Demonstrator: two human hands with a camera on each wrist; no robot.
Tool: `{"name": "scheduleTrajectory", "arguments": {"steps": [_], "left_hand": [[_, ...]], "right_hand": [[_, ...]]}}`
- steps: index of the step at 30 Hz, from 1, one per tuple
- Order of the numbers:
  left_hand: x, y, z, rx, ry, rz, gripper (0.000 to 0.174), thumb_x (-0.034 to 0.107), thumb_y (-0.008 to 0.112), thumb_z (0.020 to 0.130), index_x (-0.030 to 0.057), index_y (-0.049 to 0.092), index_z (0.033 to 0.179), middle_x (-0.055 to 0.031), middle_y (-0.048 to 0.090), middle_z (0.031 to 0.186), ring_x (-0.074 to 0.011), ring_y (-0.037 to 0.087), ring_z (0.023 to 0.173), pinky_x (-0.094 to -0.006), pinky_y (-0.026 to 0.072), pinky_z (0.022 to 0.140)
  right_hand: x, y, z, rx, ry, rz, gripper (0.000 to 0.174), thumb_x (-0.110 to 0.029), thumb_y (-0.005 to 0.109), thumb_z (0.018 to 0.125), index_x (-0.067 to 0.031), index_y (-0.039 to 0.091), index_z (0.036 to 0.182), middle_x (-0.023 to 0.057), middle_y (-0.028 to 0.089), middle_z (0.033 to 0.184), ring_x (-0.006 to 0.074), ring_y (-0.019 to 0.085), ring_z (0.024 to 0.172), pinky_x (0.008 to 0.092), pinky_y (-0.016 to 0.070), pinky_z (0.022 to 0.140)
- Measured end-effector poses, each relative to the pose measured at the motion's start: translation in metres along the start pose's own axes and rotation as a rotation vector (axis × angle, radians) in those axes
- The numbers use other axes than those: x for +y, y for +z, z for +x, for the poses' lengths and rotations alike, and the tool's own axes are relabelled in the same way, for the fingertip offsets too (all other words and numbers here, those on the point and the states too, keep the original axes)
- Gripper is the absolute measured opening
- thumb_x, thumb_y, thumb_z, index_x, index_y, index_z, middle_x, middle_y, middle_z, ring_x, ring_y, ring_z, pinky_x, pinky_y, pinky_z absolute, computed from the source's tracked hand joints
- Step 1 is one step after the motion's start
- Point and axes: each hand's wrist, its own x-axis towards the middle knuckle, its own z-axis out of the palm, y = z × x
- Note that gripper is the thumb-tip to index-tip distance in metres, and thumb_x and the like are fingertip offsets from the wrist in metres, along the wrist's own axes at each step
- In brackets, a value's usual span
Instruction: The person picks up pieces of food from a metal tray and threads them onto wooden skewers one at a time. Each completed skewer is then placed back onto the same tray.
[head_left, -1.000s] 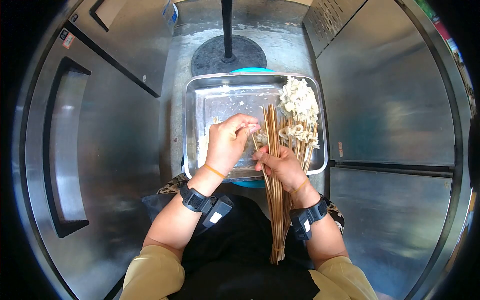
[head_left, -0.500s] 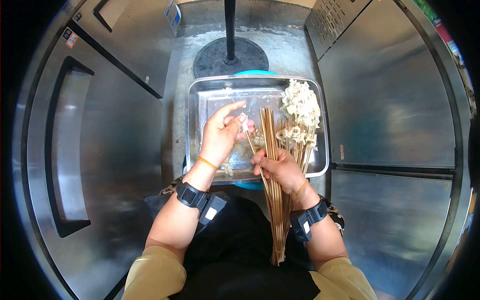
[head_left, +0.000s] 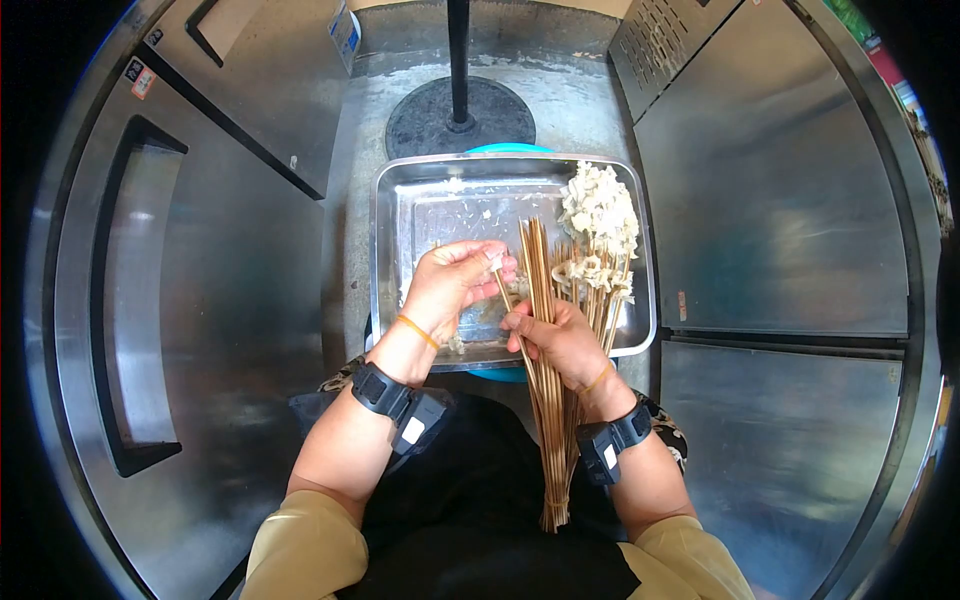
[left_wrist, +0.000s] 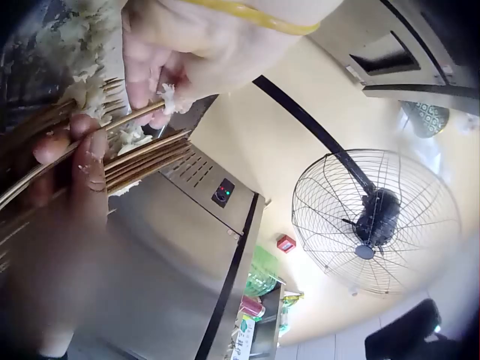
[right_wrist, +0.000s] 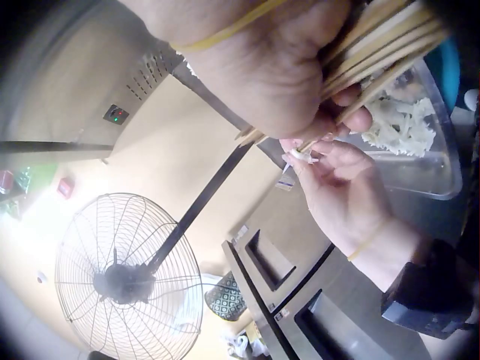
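My left hand (head_left: 447, 285) pinches a small whitish piece (head_left: 495, 262) at the tip of one thin wooden skewer (head_left: 507, 298). That skewer leans out from a thick bundle of skewers (head_left: 553, 400), which my right hand (head_left: 568, 342) grips around its upper part, thumb and fingers on the single skewer. In the left wrist view the pale piece (left_wrist: 169, 97) sits on the skewer's end between the left fingers. Skewers with pale, stringy pieces (head_left: 597, 272) on them lie at the tray's right side, beside a heap of the same food (head_left: 600, 210).
A metal tray (head_left: 385, 230) stands in front of the person, with a blue-green rim (head_left: 510, 148) showing beneath it. Behind it is a black round stand base (head_left: 460, 115). Steel cabinets (head_left: 240, 290) flank both sides. The wrist views show a wire fan (left_wrist: 375, 221).
My left hand drew back to the left with its fingers spread, then came in again around the skewer tip with the pale piece. My right hand has kept its grip on the bundle.
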Motion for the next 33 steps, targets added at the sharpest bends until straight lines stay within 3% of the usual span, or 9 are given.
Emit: {"name": "scheduleTrajectory", "arguments": {"steps": [7,13,19,23,24,28,33], "left_hand": [[-0.01,0.005,-0.008,-0.062,-0.049,0.083,0.026,0.025,0.062,0.086,0.0047,0.061,0.102,-0.0051,0.065,0.089,-0.0124,0.061,0.084,-0.0257,0.0479,0.075],[-0.007,0.006,-0.009,0.017,0.011,-0.056,0.027,0.025,0.056,0.089,0.0074,0.056,0.109,-0.008,0.061,0.101,-0.0151,0.061,0.086,-0.0267,0.0478,0.078],[-0.002,-0.008,0.0,0.021,0.154,0.072,0.025,0.021,0.054,0.09,0.0068,0.054,0.11,-0.0066,0.059,0.106,-0.0149,0.058,0.09,-0.0276,0.0479,0.079],[0.011,-0.032,0.015,0.044,0.262,0.144,0.016,0.015,0.054,0.089,0.0054,0.058,0.101,-0.0054,0.062,0.095,-0.0119,0.058,0.083,-0.0253,0.0482,0.074],[0.011,-0.033,0.014,0.035,0.226,0.173,0.013,0.015,0.057,0.088,0.0049,0.06,0.095,-0.004,0.063,0.088,-0.0107,0.058,0.08,-0.0237,0.0478,0.071],[-0.004,-0.013,0.002,-0.21,0.048,0.274,0.014,0.011,0.065,0.082,0.0034,0.06,0.092,-0.0039,0.062,0.082,-0.0095,0.058,0.071,-0.0225,0.0478,0.064],[-0.007,-0.01,0.003,-0.17,0.176,0.192,0.014,0.004,0.065,0.079,0.0018,0.06,0.092,-0.0049,0.062,0.082,-0.0094,0.058,0.072,-0.0235,0.0495,0.065]], "right_hand": [[0.003,-0.003,0.002,0.033,-0.033,0.018,0.008,-0.013,0.06,0.085,-0.0055,0.058,0.085,0.0024,0.06,0.064,0.0036,0.044,0.049,0.0174,0.0331,0.046],[0.002,-0.004,0.002,0.051,-0.042,0.027,0.008,-0.014,0.061,0.085,-0.006,0.058,0.085,0.002,0.06,0.064,0.0032,0.045,0.05,0.0167,0.0325,0.046],[0.003,-0.005,0.0,0.067,-0.058,0.041,0.009,-0.015,0.06,0.086,-0.0053,0.06,0.085,0.0034,0.062,0.068,0.0036,0.047,0.051,0.0163,0.0335,0.046],[-0.001,-0.005,-0.003,0.077,-0.029,0.024,0.009,-0.014,0.059,0.085,-0.0048,0.058,0.087,0.0042,0.062,0.068,0.0044,0.047,0.052,0.017,0.0339,0.048],[-0.001,-0.005,-0.003,0.084,-0.029,0.03,0.009,-0.014,0.059,0.085,-0.0054,0.057,0.086,0.0038,0.061,0.067,0.0043,0.045,0.052,0.0175,0.033,0.048],[0.0,-0.006,-0.005,0.091,-0.053,0.061,0.008,-0.014,0.059,0.085,-0.0063,0.057,0.086,0.0031,0.06,0.066,0.004,0.043,0.052,0.0182,0.032,0.049],[0.0,-0.009,-0.003,0.061,-0.058,0.02,0.011,-0.014,0.058,0.086,-0.0031,0.06,0.086,0.0046,0.062,0.067,0.0048,0.046,0.051,0.0165,0.0341,0.048]]}}
